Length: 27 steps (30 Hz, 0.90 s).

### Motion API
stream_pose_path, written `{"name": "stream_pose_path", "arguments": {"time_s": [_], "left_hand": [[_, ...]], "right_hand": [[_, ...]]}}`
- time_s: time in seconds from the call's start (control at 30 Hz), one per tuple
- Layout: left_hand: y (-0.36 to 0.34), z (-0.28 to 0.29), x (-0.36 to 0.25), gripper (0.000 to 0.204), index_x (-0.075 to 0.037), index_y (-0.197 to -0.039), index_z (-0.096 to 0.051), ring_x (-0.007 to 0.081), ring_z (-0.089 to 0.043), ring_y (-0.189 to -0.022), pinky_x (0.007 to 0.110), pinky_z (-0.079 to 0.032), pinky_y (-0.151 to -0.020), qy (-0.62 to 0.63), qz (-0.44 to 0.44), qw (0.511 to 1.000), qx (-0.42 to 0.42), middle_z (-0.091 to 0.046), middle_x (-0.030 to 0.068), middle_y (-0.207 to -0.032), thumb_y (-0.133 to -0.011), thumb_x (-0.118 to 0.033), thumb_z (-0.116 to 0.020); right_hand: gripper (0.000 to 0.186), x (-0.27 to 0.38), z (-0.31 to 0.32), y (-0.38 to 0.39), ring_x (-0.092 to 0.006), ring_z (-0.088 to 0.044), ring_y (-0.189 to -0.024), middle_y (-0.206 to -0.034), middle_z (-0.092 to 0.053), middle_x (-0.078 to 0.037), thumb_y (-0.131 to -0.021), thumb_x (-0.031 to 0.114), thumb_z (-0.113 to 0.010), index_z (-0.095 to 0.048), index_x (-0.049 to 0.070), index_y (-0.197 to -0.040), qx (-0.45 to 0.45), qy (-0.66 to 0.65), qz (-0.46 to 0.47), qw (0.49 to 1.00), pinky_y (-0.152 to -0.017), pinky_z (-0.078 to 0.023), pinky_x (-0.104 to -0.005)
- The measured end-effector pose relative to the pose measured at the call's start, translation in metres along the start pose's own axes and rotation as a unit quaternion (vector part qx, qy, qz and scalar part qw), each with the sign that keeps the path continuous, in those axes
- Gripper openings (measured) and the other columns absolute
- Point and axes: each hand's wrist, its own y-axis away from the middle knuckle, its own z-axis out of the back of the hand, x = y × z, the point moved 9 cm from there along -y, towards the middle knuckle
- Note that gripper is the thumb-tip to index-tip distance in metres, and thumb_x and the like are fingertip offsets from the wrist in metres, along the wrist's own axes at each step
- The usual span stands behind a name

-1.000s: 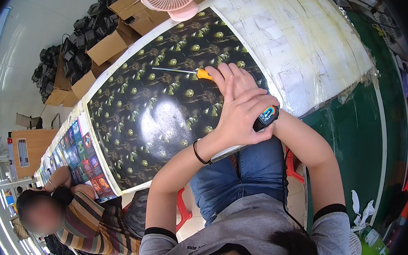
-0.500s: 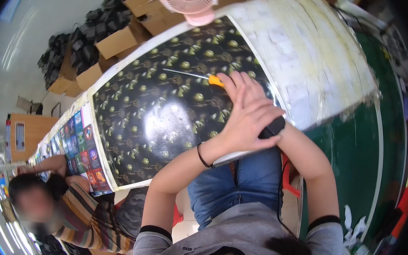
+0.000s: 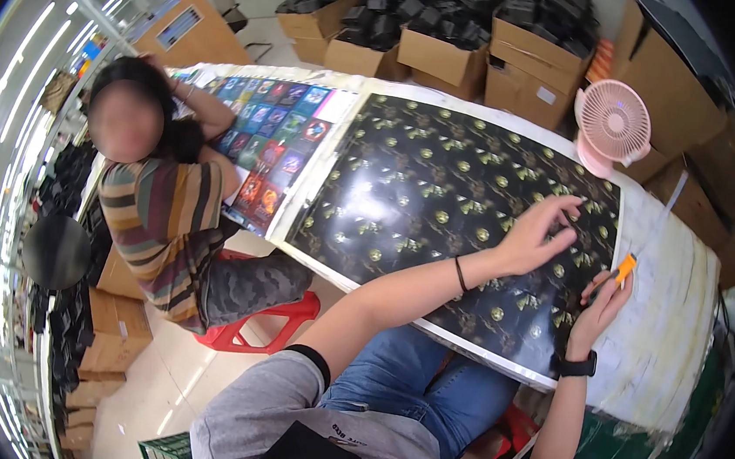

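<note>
Broadly, the tabletop (image 3: pixel 669 326) stretched across your view, its right part covered in a white, taped, yellowed layer. At your left, a co-worker (image 3: pixel 167 221) in a striped shirt sat at it, one arm raised toward the head. Over the middle of the tabletop lay a glossy black mat (image 3: pixel 441 183) with a pale green and gold pattern. Beyond the far edge stood cardboard boxes (image 3: pixel 529 78), heaped with black devices (image 3: pixel 447 14). Left of the mat you had a sheet of small coloured pictures (image 3: pixel 292 140), and a pink fan (image 3: pixel 614 124) stood by the mat's far right corner.

Your left hand (image 3: pixel 528 242) was over the right part of the mat, thumb and fingers loosely curled and parted, with nothing visible in them; you could not tell whether it touched the surface. Your right hand (image 3: pixel 596 319) was by the mat's right edge, its fingers closed around the yellow handle of a screwdriver (image 3: pixel 625 268). That tool's thin shaft pointed away from you, up over the white layer, right of the fan. You wore a black watch (image 3: pixel 579 364) on your right wrist and a thin black band (image 3: pixel 461 274) on your left.
</note>
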Motion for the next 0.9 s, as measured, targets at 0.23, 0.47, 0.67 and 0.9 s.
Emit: {"name": "stream_pose_path", "arguments": {"time_s": [0.23, 0.47, 0.67, 0.9], "left_hand": [[0.023, -0.056, 0.002, 0.049, -0.003, -0.123, -0.058, 0.0380, -0.064, -0.097, 0.043, -0.052, -0.085, -0.080, 0.006, 0.970, 0.230, -0.065, 0.0176, -0.115, -0.093, -0.042, -0.060], [0.027, -0.056, 0.024, 0.046, -0.006, -0.117, -0.061, 0.0387, -0.062, -0.097, 0.045, -0.050, -0.083, -0.084, 0.090, 0.955, 0.270, -0.065, 0.0190, -0.105, -0.099, -0.045, -0.046], [0.035, -0.068, -0.009, 0.032, -0.006, -0.086, -0.063, 0.0340, -0.063, -0.085, 0.044, -0.050, -0.073, -0.114, -0.113, 0.941, 0.297, -0.063, 0.0148, -0.085, -0.092, -0.037, -0.059], [0.062, -0.089, -0.012, 0.022, -0.009, -0.076, -0.059, 0.0308, -0.064, -0.066, 0.042, -0.051, -0.059, -0.203, -0.166, 0.893, 0.365, -0.062, 0.0088, -0.068, -0.084, -0.030, -0.064]], "right_hand": [[0.045, 0.002, -0.043, 0.017, -0.0400, -0.061, -0.107, -0.122, -0.060, -0.024, -0.099, 0.021, -0.052, -0.041, 0.001, -0.138, 0.258, 0.332, 0.075, 0.904, -0.089, -0.047, -0.0408], [0.043, 0.018, -0.023, 0.016, -0.0268, -0.062, -0.106, -0.117, -0.063, -0.016, -0.093, 0.008, -0.065, -0.048, 0.002, -0.132, 0.130, 0.213, 0.112, 0.962, -0.096, -0.046, -0.0360], [0.031, 0.017, 0.020, 0.008, -0.0194, -0.060, -0.099, -0.107, -0.062, -0.008, -0.088, 0.006, -0.072, -0.058, 0.000, -0.115, -0.024, 0.217, 0.128, 0.967, -0.093, -0.047, -0.0325], [0.017, 0.017, 0.019, -0.001, -0.0116, -0.057, -0.078, -0.091, -0.063, -0.004, -0.090, 0.005, -0.069, -0.062, 0.000, -0.104, -0.053, 0.145, 0.138, 0.978, -0.074, -0.048, -0.0249]]}}
